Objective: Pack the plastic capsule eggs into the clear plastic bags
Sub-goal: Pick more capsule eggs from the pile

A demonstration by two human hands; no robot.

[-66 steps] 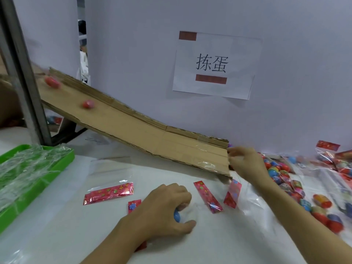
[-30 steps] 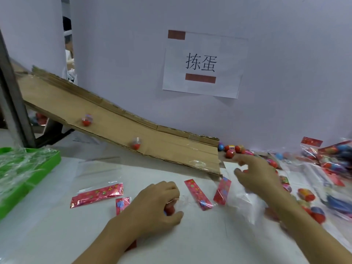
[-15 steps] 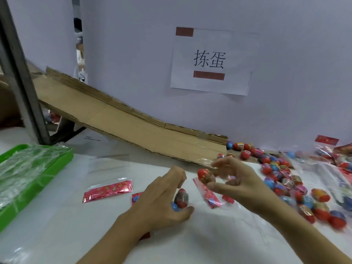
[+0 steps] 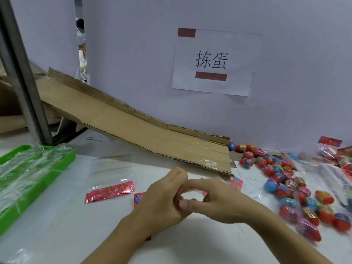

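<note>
Both hands meet over the table (image 4: 80,231) in front of the cardboard ramp (image 4: 144,134). The left hand (image 4: 162,204) and right hand (image 4: 215,202) curl their fingers around something small between them, mostly hidden; what it is I cannot tell. Loose eggs (image 4: 274,168) lie right of the ramp's low end. An empty bag (image 4: 111,178) lies left of the hands, its clear part hard to see.

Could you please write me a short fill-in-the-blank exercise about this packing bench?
1. The tray at the left edge is ____ in colour.
2. The ramp along the wall is made of ____.
3. The loose capsule eggs lie to the ____ of the ramp's lower end.

Missing words: green; cardboard; right
</note>
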